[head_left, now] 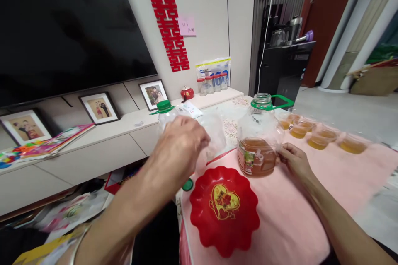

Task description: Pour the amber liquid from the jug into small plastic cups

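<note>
My left hand (182, 140) is wrapped over an empty clear plastic jug (214, 130) with a green handle ring, lying tilted near the table's left edge. My right hand (292, 159) rests against the right side of a second clear jug (259, 136), upright, uncapped and about a third full of amber liquid, fingers curled on its wall. A red scalloped plate (203, 211) with a heart picture lies in front of both jugs on the pink cloth (286, 219). A green cap (187, 184) lies at the plate's left.
Several small clear cups of amber liquid (317, 137) stand in a row at the right of the table. A low white cabinet (102, 149) holds framed photos, jars and magazines under a large dark screen (62, 29). Papers litter the floor at left.
</note>
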The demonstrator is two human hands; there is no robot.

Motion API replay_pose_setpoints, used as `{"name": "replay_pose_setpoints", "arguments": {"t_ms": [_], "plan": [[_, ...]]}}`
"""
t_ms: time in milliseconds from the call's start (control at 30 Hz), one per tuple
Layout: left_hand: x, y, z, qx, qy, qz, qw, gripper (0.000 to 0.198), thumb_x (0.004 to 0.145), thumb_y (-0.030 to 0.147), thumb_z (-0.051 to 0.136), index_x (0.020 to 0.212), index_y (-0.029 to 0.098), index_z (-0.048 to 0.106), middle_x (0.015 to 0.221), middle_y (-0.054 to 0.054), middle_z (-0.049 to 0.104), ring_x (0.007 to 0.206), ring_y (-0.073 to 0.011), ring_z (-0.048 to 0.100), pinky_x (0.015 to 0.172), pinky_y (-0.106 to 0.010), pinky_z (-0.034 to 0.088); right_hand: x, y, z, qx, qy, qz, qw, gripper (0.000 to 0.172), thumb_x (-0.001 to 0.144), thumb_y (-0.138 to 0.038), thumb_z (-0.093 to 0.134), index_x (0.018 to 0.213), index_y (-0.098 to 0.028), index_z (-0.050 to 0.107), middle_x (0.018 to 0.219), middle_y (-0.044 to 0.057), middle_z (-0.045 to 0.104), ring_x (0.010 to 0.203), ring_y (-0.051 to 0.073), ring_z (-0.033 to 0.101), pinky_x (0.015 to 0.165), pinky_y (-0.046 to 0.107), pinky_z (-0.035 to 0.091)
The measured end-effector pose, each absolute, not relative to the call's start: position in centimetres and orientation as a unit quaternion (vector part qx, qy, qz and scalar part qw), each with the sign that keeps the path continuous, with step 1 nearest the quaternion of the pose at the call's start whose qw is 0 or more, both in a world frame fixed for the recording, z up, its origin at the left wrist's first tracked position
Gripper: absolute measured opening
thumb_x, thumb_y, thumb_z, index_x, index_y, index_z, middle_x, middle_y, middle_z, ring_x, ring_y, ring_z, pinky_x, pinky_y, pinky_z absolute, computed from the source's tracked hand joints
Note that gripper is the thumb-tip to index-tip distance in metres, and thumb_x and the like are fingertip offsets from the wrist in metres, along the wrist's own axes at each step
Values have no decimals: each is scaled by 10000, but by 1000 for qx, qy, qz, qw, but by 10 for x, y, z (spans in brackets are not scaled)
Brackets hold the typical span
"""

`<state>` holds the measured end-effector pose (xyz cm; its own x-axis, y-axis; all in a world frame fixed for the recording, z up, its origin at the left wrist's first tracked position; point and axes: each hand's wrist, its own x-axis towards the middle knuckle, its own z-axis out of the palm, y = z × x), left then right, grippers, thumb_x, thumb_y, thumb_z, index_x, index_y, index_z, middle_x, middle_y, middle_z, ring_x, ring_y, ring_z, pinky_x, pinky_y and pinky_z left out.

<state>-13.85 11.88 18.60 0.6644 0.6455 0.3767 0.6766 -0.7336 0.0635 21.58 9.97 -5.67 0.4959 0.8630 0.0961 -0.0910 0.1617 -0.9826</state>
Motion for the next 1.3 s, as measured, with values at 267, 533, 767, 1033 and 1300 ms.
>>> {"name": "replay_pose_setpoints", "arguments": {"t_ms": [267, 533, 767, 1033, 1300], "plan": [[-144, 78, 57, -941, -331, -62, -22, 333, 1076, 240, 403, 940, 176, 701, 1027, -73, 719, 1026, -238, 584, 854, -419, 446, 220, 101, -62, -542, -373, 353, 666, 274, 1012, -355, 721, 840, -161, 631, 703, -66, 600, 568, 78, 569, 558, 222, 519], [-155, 79, 29, -935, -348, -61, -16, 288, 1056, 230, 461, 1036, 202, 746, 1136, -86, 747, 1143, -278, 639, 922, -453, 507, 223, 101, -63, -522, -397, 348, 670, 267, 1014, -371, 716, 871, -160, 639, 729, -61, 601, 577, 78, 560, 560, 224, 514], [-133, 50, 49, -866, -428, -216, -143, 867, 864, 340, 734, 1621, 254, 319, 1742, -132, 335, 1626, -370, 324, 1260, -633, 441, 215, 93, -39, -459, -447, 380, 667, 499, 874, -611, 798, 1194, -239, 710, 1148, 50, 765, 1006, 216, 735, 903, 385, 606], [3, 56, 47, -625, -522, -352, -462, 1271, 735, 334, 795, 1676, 59, -14, 1796, -217, -5, 1705, -315, 42, 1404, -488, 172, 192, 80, -6, -424, -520, 459, 582, 1068, 766, -554, 899, 1664, -339, 362, 1736, 85, 384, 1594, 351, 362, 1276, 546, 357], [20, 82, 35, -569, -509, -398, -508, 1117, 760, 227, 722, 1688, 84, 117, 1791, -146, 180, 1686, -246, 194, 1395, -387, 230, 207, 107, -16, -422, -542, 469, 555, 1241, 645, -512, 980, 1674, -390, 297, 1733, 114, 378, 1502, 411, 491, 1180, 596, 471]]}}
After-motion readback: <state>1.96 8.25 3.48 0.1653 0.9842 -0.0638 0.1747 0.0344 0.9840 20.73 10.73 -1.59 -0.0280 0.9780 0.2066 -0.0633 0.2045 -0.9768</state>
